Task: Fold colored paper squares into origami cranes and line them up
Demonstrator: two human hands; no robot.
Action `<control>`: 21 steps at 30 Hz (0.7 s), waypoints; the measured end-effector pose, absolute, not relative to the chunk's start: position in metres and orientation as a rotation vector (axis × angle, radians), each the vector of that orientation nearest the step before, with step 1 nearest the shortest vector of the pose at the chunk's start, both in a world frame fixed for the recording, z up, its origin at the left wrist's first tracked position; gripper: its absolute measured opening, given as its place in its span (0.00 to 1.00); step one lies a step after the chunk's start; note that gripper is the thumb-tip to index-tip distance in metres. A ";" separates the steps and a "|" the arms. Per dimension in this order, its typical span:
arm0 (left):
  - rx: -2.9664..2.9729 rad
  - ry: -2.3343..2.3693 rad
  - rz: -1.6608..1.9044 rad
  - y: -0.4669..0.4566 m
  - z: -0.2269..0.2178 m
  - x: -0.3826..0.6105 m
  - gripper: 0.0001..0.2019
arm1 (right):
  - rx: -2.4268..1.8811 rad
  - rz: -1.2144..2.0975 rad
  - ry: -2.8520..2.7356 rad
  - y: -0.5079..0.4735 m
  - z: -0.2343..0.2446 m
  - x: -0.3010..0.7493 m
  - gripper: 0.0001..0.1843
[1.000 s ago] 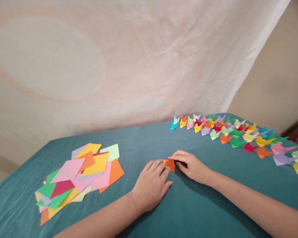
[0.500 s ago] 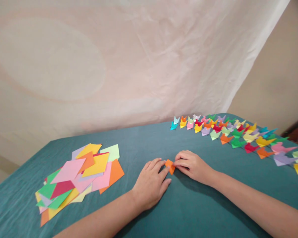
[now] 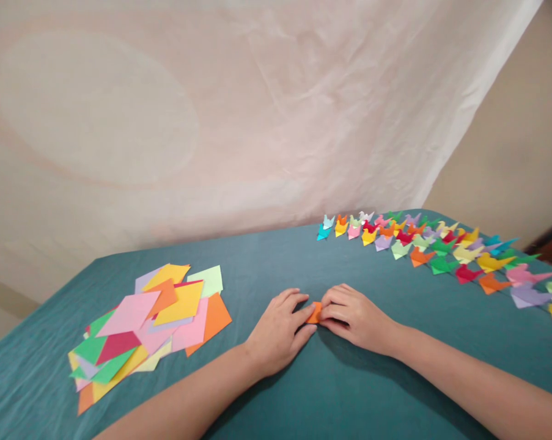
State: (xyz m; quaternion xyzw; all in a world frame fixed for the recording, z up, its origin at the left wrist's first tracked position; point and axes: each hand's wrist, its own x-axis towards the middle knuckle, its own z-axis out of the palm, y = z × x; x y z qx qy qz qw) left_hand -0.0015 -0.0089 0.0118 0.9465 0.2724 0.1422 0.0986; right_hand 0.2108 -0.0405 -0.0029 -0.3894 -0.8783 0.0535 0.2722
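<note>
A small piece of folded orange paper [image 3: 315, 312] lies at the middle of the table, between my hands. My left hand [image 3: 282, 333] comes in from the left, its index fingertip on the paper's left edge and its thumb just below, holding it down. On the other side, my right hand [image 3: 356, 318] pinches the paper's right edge between closed fingers. Fingertips cover part of the paper, so its exact folds cannot be made out.
Loose square papers [image 3: 133, 315] in many colours lie in a heap on the left. Rows of small folded paper birds [image 3: 422, 255] stand along the right side. A dark green cloth [image 3: 266, 256] covers the table, and a pale sheet [image 3: 257, 122] hangs behind it.
The orange paper has turned from a diamond shape to one lying more squarely, looking smaller. My right fingers have shifted slightly left and closer to my left hand.
</note>
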 end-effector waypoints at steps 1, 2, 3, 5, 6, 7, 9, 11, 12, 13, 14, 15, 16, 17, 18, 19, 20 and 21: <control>2.798 0.801 0.436 -0.008 0.011 -0.002 0.17 | -1.057 0.170 -2.356 -0.040 -0.003 0.212 0.07; 2.795 0.798 0.453 -0.007 0.009 -0.002 0.16 | -1.068 0.197 -2.348 -0.039 -0.003 0.213 0.06; 2.793 0.793 0.474 -0.006 0.008 -0.002 0.16 | -1.078 0.221 -2.342 -0.038 -0.004 0.215 0.06; 2.786 0.784 0.519 -0.003 0.007 -0.002 0.14 | -1.083 0.268 -2.334 -0.036 -0.004 0.218 0.06; 2.781 0.778 0.538 -0.002 0.007 -0.003 0.13 | -1.080 0.293 -2.329 -0.035 -0.004 0.220 0.06; 2.775 0.771 0.554 -0.001 0.007 -0.003 0.12 | -1.078 0.321 -2.318 -0.034 -0.005 0.220 0.07; 2.757 0.759 0.573 0.001 0.007 -0.003 0.10 | -1.079 0.378 -2.283 -0.032 -0.005 0.221 0.07; 2.738 0.748 0.590 0.002 0.008 -0.003 0.09 | -1.092 0.440 -2.240 -0.032 -0.004 0.220 0.07; 2.731 0.746 0.597 0.002 0.009 -0.003 0.09 | -1.098 0.469 -2.221 -0.031 -0.004 0.220 0.07; 2.726 0.747 0.601 0.002 0.009 -0.003 0.08 | -1.104 0.496 -2.203 -0.032 -0.003 0.219 0.07; 2.722 0.751 0.602 0.002 0.009 -0.003 0.08 | -1.112 0.522 -2.189 -0.032 -0.003 0.218 0.07; 2.718 0.756 0.600 0.001 0.009 -0.003 0.08 | -1.123 0.545 -2.172 -0.032 -0.002 0.217 0.07; 2.712 0.763 0.597 0.001 0.009 -0.003 0.08 | -1.137 0.564 -2.152 -0.033 -0.001 0.216 0.07; 2.704 0.771 0.594 0.001 0.009 -0.004 0.08 | -1.156 0.579 -2.130 -0.034 0.000 0.214 0.07; 2.695 0.776 0.592 0.001 0.009 -0.004 0.08 | -1.175 0.587 -2.107 -0.035 0.000 0.213 0.07; 2.683 0.781 0.593 0.001 0.009 -0.004 0.08 | -1.193 0.589 -2.086 -0.035 0.000 0.211 0.07; 2.670 0.787 0.595 0.000 0.010 -0.004 0.08 | -1.208 0.584 -2.067 -0.036 0.000 0.210 0.07; 2.657 0.794 0.598 0.000 0.010 -0.004 0.08 | -1.220 0.578 -2.052 -0.036 0.000 0.209 0.07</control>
